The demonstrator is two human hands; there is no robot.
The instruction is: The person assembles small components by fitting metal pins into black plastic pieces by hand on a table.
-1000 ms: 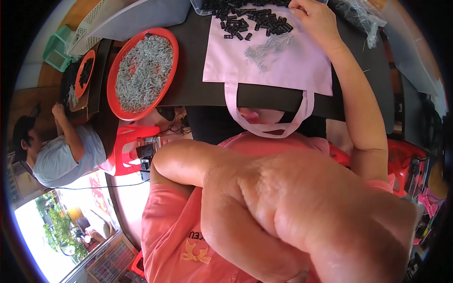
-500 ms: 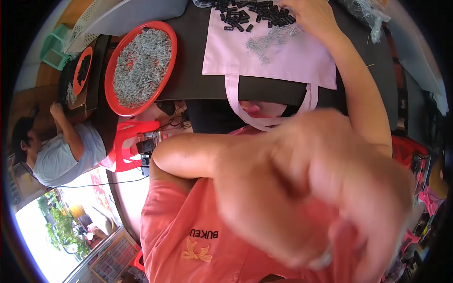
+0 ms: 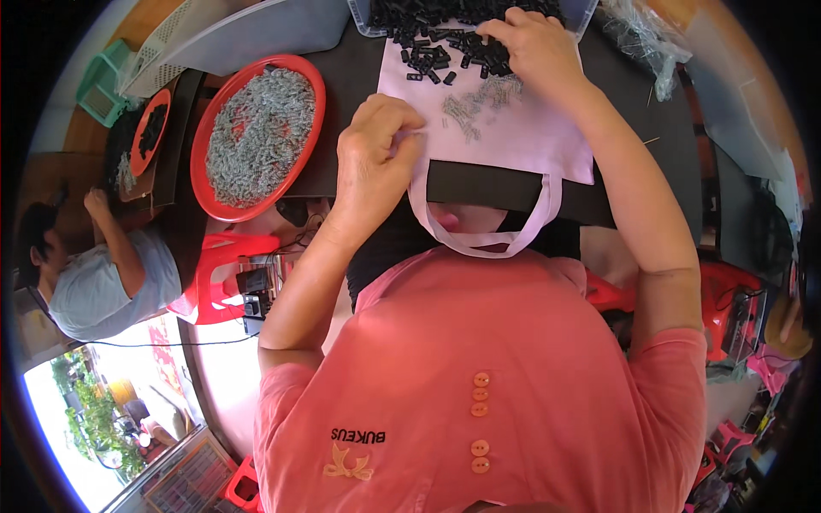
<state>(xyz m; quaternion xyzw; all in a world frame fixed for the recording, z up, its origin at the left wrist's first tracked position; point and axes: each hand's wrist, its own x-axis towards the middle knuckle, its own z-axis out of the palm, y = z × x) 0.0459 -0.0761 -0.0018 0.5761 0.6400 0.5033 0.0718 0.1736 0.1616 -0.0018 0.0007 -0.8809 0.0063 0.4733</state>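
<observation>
A pale pink cloth bag [image 3: 513,154] lies on the dark table, its handles hanging over the near edge. Small black plastic pieces [image 3: 428,58] are heaped at its far end, with small clear or silvery pieces [image 3: 462,115] scattered just nearer. My right hand [image 3: 543,56] is over the black heap, fingers apart, thumb and forefinger touching the pieces. By the bag's left edge, my left hand [image 3: 376,150] is closed with thumb and forefinger together; whatever it pinches is too small to make out.
To the left stands a red round tray [image 3: 321,107] full of silvery pieces. A clear plastic bin [image 3: 585,19] holds more black pieces at the far edge. Crumpled clear plastic bags [image 3: 654,47] lie at the far right. Another person [image 3: 111,265] sits at the left.
My left hand has gone from close in front of the camera, over my shirt, to the bag's left edge. My right hand stays at the black pieces. The view now shows more of the bin.
</observation>
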